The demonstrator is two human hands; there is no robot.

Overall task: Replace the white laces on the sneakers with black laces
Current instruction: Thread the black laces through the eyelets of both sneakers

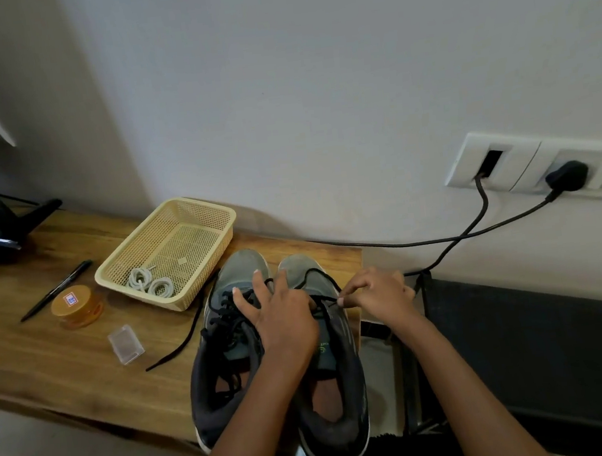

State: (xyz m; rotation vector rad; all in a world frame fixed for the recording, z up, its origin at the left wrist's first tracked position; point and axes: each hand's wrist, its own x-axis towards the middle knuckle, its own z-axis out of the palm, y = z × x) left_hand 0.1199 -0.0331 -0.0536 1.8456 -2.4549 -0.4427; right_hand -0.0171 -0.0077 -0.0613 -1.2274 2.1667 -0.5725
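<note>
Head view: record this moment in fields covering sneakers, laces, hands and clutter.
sneakers: left sneaker and right sneaker side by side at the table edge, toes away
threaded lace: black, on left sneaker, one end trailing onto table
right hand: pinches black lace over right sneaker
left hand: fingers spread, resting on the sneakers
white laces: coiled in basket
clutter: pen, orange container, clear box

Sneaker [336,340] eyelets beneath left hand [283,316]; tub [76,309] label illegible
</note>
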